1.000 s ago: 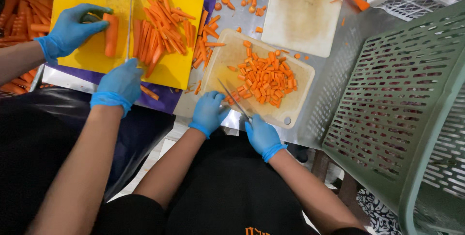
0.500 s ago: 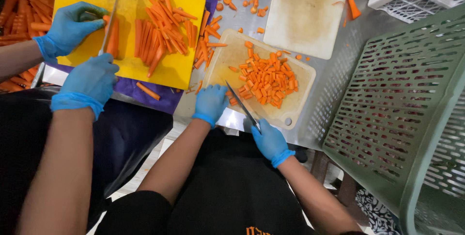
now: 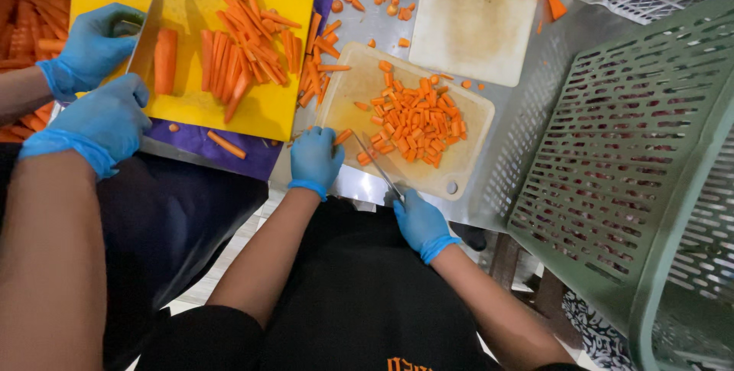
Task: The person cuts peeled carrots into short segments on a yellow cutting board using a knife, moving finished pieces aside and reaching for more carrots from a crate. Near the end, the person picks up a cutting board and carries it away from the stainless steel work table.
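Drawn back toward the pale cutting board's [image 3: 466, 153] near edge, the slim steel knife [image 3: 376, 167] was clenched in the right hand [image 3: 417, 222] while the left hand [image 3: 315, 158] pinched an orange carrot stick [image 3: 343, 136], dicing seemingly underway and another downward cut judged due.

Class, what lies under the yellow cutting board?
A purple mat shows beneath the yellow cutting board, along its near and right edges. What lies under the board's middle is covered.

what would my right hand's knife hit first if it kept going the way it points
The right hand holds a knife angled up-left across the pale cutting board. Straight on, its tip would likely first meet the carrot piece at the left hand fingertips; depth is unclear.
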